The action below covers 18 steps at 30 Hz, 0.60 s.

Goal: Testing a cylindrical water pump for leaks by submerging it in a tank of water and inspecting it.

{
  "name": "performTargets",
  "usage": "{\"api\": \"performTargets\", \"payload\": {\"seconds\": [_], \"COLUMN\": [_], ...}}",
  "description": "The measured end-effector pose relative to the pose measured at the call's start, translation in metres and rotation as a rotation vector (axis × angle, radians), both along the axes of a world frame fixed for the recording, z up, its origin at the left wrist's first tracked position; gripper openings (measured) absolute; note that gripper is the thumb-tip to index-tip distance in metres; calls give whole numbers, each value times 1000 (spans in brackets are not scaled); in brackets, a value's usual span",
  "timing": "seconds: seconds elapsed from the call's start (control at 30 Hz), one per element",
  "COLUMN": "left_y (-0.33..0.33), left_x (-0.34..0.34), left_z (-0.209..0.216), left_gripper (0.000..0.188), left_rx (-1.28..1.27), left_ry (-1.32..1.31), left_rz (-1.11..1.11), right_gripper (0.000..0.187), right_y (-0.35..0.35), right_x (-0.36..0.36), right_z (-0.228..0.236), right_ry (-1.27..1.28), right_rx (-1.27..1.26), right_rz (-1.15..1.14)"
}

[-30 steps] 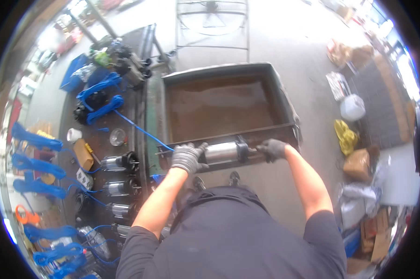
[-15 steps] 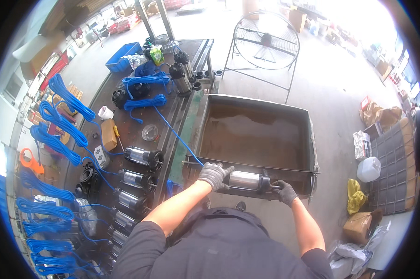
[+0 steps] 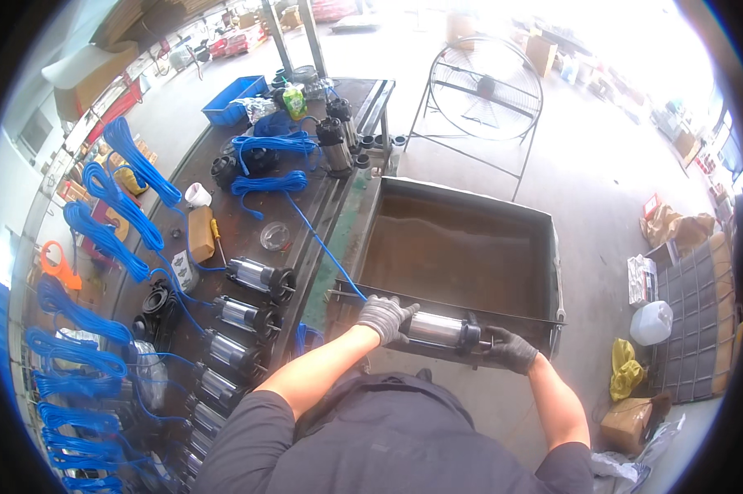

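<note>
A submersible pump (image 3: 437, 330) with a shiny steel barrel and black ends lies sideways along the near edge of a metal water tank (image 3: 556, 247). My left hand (image 3: 383, 319), in a grey glove, is wrapped round its left, cable end. At the other end, my right hand (image 3: 511, 351), in a darker glove, has its fingers closed at the thin shaft; the fingertips are partly hidden. A blue cable (image 3: 326, 247) runs from the left end up to a coil (image 3: 268, 183) on the workbench.
Brown water (image 3: 462, 247) fills the tank. On the dark workbench (image 3: 248, 222) at left stand several similar pumps (image 3: 231, 352) with blue cable coils, a screwdriver (image 3: 216, 239) and a blue bin (image 3: 235, 99). A large fan (image 3: 486, 86) stands beyond; a white jug (image 3: 651, 323) is at right.
My right hand has shifted in closer around the pump's shaft end. The whole view has moved slightly, so the bench and tank appear lower and further right. My left hand keeps its grip.
</note>
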<state>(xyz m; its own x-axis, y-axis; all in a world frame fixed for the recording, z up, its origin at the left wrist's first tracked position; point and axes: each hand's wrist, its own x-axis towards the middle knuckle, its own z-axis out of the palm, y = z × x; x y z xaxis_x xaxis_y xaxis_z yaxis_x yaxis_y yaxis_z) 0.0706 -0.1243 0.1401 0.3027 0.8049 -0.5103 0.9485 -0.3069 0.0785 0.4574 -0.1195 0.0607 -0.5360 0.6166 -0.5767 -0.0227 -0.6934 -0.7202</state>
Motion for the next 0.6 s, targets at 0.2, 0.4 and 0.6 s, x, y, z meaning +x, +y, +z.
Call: {"api": "performTargets", "payload": {"seconds": [0.2,0.4,0.6], "left_y": [-2,-1,-1], "left_x": [0,0,0], "left_z": [-1,-5,-4], "left_gripper": [94,94,94], "left_rx": [7,15,-5], "left_ry": [0,-19,10], "left_rz": [5,9,6], "right_gripper": [40,36,43], "right_y": [13,9,15], "right_x": [-13,-27,-1], "right_z": [30,2,-27], "right_ry": [-638,-1429,-751], "right_rx": [186,780,208], "right_rz": [593,905,498]}}
